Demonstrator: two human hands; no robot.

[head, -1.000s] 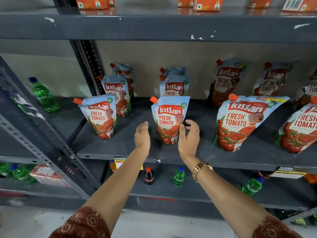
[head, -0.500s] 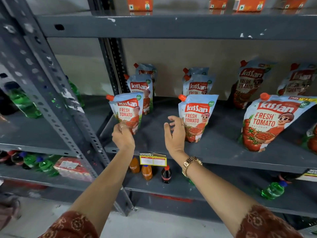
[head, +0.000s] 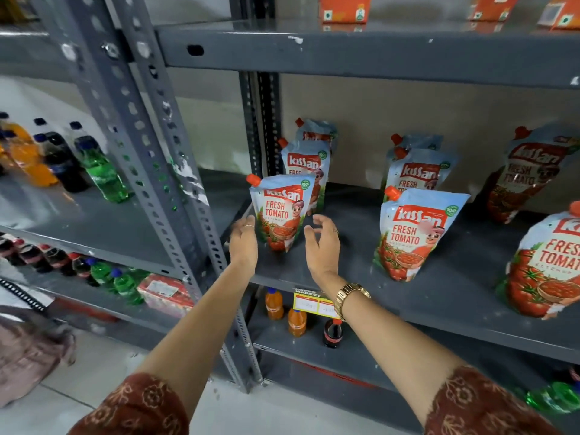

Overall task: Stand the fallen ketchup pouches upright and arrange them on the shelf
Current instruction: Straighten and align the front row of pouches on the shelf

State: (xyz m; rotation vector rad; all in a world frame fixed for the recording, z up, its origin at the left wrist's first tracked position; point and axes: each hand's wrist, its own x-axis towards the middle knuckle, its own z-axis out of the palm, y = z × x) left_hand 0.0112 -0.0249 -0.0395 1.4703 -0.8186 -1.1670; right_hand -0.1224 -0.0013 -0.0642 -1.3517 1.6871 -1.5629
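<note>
Left hand (head: 244, 243) and right hand (head: 323, 243) spread, flanking upright pouch (head: 281, 211), contact unclear

pale blue & red ketchup pouches (head: 284, 211) w/ orange caps (head: 253, 179), grey shelf (head: 439, 296), brown floral sleeves (head: 480, 403), gold watch (head: 346, 296).
</note>
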